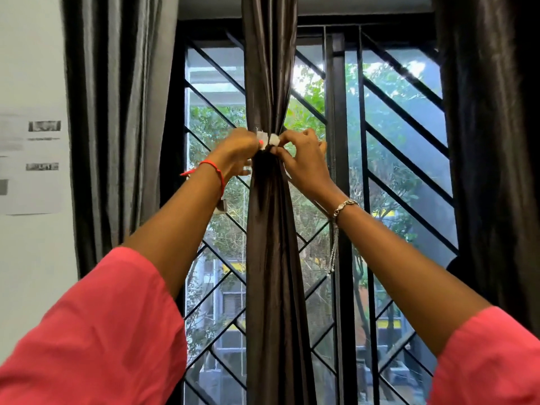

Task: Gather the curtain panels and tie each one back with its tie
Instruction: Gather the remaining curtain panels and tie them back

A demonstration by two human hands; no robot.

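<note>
Now both arms reach up; my left hand [233,154] and right hand [304,162] pinch the ends of the white tie [268,140], which lies around the gathered curtain panel [271,229] before the window [409,171].

Your dark brown gathered curtain panel [271,244] is smooth cloth with a satin sheen; the white cloth tie [273,139] looks fuzzy and matt (rather like hook-and-loop). The grey side curtain [117,112] is duller cloth. The black window grille [409,118] looks like painted metal, your silver chain bracelet [344,205] shiny metal, your pink sleeve [102,331] matt cloth.
</note>
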